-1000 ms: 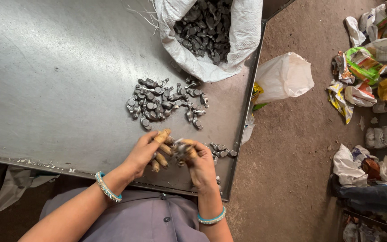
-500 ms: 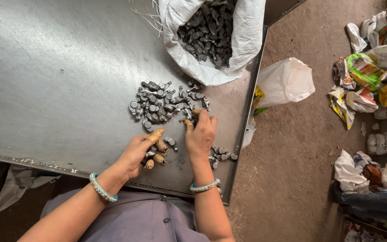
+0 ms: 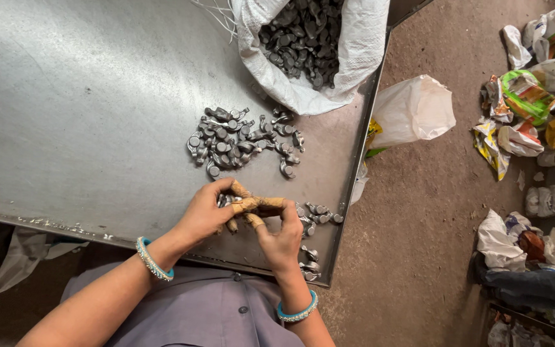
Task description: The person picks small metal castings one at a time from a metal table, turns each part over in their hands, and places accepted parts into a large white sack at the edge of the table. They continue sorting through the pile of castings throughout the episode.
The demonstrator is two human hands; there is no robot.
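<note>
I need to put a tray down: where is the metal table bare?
Bare: the table left of the loose parts pile. Crowded: around the sack, the pile, both hands, and the right edge's scattered parts.

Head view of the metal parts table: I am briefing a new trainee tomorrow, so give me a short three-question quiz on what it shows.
1. True or false: the white sack at the table's far edge holds dark metal parts.
2. Where are the two hands? A) inside the sack B) together near the table's near edge C) on the floor
3. Fill in: between the sack and the hands lies a loose ____ of small metal parts.

Key
1. True.
2. B: the left hand and right hand meet there, taped fingers on small parts.
3. Pile.
</note>
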